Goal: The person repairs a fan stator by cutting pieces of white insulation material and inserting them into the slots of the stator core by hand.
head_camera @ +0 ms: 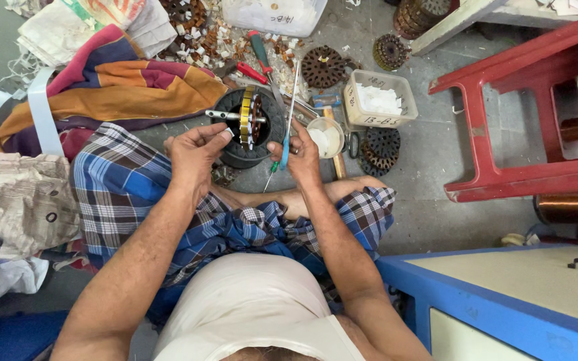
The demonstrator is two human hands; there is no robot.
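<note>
Person seated on floor. Left hand [195, 152] pinches the stator [250, 119], steadying it on its black base [235, 150]. Right hand [300, 155], just right of stator, grips a thin tool [287, 124] angled toward the slots. Beyond stator: red screwdriver [262, 57], scattered paper scraps [225, 37].

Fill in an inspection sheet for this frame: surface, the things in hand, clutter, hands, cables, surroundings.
Surface: grey concrete floor; the person sits on it.
Things in hand: a motor stator with a shaft, standing on a black round housing; a thin blue-handled tool.
Clutter: red-handled pliers, loose stator cores, paper scraps, two white plastic tubs, a small white bowl.
Hands: left hand pinches at the stator's edge; right hand has its grip on the blue-handled tool.
Cables: nothing seen.
Surroundings: red plastic stool, blue-edged cabinet, striped cloth, crumpled newspaper, copper wire spool.
</note>
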